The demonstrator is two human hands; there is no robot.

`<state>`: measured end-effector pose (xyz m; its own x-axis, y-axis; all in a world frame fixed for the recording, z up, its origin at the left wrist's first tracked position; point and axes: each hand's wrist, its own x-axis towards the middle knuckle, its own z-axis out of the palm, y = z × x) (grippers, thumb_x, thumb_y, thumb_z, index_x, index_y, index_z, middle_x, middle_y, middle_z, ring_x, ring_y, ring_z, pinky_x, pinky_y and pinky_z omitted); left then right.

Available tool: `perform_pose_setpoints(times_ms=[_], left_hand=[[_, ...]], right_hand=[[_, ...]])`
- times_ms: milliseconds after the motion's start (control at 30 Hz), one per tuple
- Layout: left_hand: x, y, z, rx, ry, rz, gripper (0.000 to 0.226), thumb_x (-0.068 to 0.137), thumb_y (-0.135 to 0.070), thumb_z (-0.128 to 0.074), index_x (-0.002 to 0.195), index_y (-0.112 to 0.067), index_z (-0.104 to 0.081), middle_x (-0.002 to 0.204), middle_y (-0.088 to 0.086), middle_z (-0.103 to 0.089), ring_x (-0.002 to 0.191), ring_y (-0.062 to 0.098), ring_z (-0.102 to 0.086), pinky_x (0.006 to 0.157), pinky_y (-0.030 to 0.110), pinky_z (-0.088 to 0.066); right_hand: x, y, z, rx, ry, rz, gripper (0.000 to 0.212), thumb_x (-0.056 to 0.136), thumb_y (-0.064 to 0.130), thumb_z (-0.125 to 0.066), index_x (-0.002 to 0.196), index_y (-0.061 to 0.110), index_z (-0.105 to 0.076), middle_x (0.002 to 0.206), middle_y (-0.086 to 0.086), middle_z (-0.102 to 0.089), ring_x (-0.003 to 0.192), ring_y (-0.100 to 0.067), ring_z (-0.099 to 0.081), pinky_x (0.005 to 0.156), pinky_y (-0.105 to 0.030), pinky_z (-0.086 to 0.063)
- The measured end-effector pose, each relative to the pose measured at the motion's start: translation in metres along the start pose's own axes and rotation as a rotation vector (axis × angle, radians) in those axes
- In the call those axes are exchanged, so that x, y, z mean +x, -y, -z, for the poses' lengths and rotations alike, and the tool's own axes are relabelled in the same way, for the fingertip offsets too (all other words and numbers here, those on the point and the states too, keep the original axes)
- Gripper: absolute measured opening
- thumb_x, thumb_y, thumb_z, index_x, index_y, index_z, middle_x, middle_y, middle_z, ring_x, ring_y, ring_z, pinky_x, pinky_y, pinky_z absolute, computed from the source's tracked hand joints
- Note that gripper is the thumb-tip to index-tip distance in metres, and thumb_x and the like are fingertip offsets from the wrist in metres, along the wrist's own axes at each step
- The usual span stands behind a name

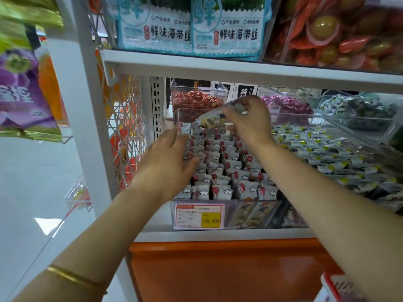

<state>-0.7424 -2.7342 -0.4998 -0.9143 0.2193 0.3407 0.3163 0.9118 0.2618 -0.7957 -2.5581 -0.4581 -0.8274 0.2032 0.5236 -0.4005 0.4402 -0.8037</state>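
Packet (212, 122): small, yellow-and-dark print, tilted with its left end lower, held in the air over the rear edge of the bin (175, 118), not touching the stock below. Right hand (248, 120): thumb and fingers pinch the packet's right end; something shiny shows at the fingers, too blurred to identify. Left hand (168, 158): fingers straight and spread, grasping nothing, lying on the white packets (220, 166) along the bin's left edge, fingertips near its rear left corner. White packets: red-and-white print, standing upright in tight rows that fill the bin from the front wall back to beneath the held packet. Bin: clear plastic, at the left end of the shelf (218, 234), front wall close to the shelf's front edge. Price tag (199, 215): on the bin's front wall, left side, reads 15.80 on yellow. Right neighbour: grey packets (316, 149) with yellow marks, just beside the bin. Along the rear edge of the shelf: red sweets (196, 101) behind the bin, purple sweets (285, 105) to their right. Upper shelf (218, 68): blue-white bags (187, 29) above the bin. Orange panel (218, 269) below the shelf's front edge. Wire rack (128, 118) at the shelf's left end. Gold bracelet (74, 277) on the left wrist.
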Motion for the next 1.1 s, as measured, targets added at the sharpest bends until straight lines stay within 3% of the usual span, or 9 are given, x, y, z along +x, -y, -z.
perform_pose_setpoints(times_ms=[133,233,367,433,533,733,867,967,1100], left_hand=[[0.001,0.002,-0.004,-0.021,-0.03,-0.003,0.063,0.093,-0.049,-0.039,0.147,-0.023,-0.021,0.158,0.002,-0.009,0.144,0.019,-0.005,0.115,0.041,-0.014],[0.002,0.004,-0.006,-0.02,-0.015,-0.004,0.063,0.093,-0.05,-0.038,0.148,-0.024,-0.021,0.158,0.0,-0.005,0.144,0.018,-0.001,0.116,0.042,-0.013],[0.002,0.004,-0.007,-0.051,-0.017,-0.012,0.063,0.093,-0.051,-0.038,0.147,-0.023,-0.023,0.158,0.0,-0.003,0.144,0.016,0.001,0.116,0.04,-0.009],[0.002,0.005,-0.008,-0.062,-0.022,-0.017,0.062,0.093,-0.051,-0.039,0.147,-0.023,-0.024,0.158,0.0,-0.003,0.144,0.016,0.002,0.116,0.04,-0.01],[0.002,0.005,-0.01,-0.075,-0.027,-0.019,0.062,0.093,-0.049,-0.04,0.147,-0.024,-0.024,0.158,-0.002,-0.002,0.144,0.015,0.002,0.115,0.035,-0.009],[0.003,0.005,-0.009,-0.091,-0.031,-0.014,0.062,0.093,-0.051,-0.04,0.147,-0.025,-0.025,0.158,-0.002,-0.002,0.144,0.016,0.002,0.114,0.034,-0.007],[0.002,0.005,-0.009,-0.096,-0.031,-0.02,0.061,0.093,-0.049,-0.042,0.146,-0.024,-0.026,0.158,-0.001,-0.002,0.144,0.016,0.002,0.115,0.033,-0.006],[0.002,0.005,-0.01,-0.101,-0.031,-0.022,0.06,0.093,-0.047,-0.043,0.146,-0.025,-0.025,0.158,-0.002,-0.001,0.144,0.014,0.003,0.115,0.034,-0.007],[0.002,0.005,-0.01,-0.115,-0.034,-0.018,0.059,0.093,-0.045,-0.042,0.146,-0.025,-0.025,0.158,-0.002,0.0,0.143,0.014,0.004,0.115,0.034,-0.008]], right_hand=[[0.041,-0.01,-0.032,-0.304,0.057,0.173,0.019,0.084,0.015,-0.065,0.095,0.001,-0.058,0.089,-0.005,-0.053,0.081,-0.015,-0.047,0.064,-0.022,-0.035],[0.056,-0.018,-0.05,-0.512,0.205,0.253,0.016,0.085,0.015,-0.063,0.094,0.002,-0.058,0.093,-0.007,-0.053,0.082,-0.016,-0.049,0.07,-0.022,-0.039],[0.064,-0.023,-0.063,-0.7,0.394,0.272,0.015,0.084,0.02,-0.066,0.081,0.01,-0.054,0.088,-0.007,-0.057,0.078,-0.017,-0.052,0.064,-0.025,-0.039],[0.064,-0.029,-0.067,-0.765,0.493,0.242,0.019,0.085,0.028,-0.065,0.082,0.01,-0.059,0.094,-0.006,-0.064,0.09,-0.02,-0.057,0.077,-0.032,-0.048],[0.062,-0.04,-0.072,-0.916,0.65,0.224,0.026,0.091,0.035,-0.054,0.093,0.015,-0.071,0.104,-0.002,-0.066,0.114,-0.024,-0.048,0.103,-0.047,-0.034],[0.089,-0.037,-0.073,-0.742,0.436,0.19,0.023,0.092,0.014,-0.049,0.097,0.005,-0.07,0.105,-0.011,-0.069,0.095,-0.025,-0.063,0.092,-0.035,-0.047],[0.092,-0.05,-0.089,-0.936,0.413,0.258,0.016,0.088,0.021,-0.059,0.096,0.012,-0.068,0.111,-0.01,-0.061,0.108,-0.028,-0.051,0.096,-0.044,-0.045],[0.088,-0.056,-0.101,-1.167,0.424,0.35,0.02,0.086,0.024,-0.061,0.1,0.011,-0.067,0.112,-0.007,-0.057,0.111,-0.027,-0.044,0.094,-0.042,-0.04],[0.093,-0.048,-0.099,-1.021,0.388,0.25,0.012,0.084,0.02,-0.065,0.091,0.011,-0.067,0.108,-0.008,-0.059,0.11,-0.026,-0.049,0.095,-0.043,-0.044]])
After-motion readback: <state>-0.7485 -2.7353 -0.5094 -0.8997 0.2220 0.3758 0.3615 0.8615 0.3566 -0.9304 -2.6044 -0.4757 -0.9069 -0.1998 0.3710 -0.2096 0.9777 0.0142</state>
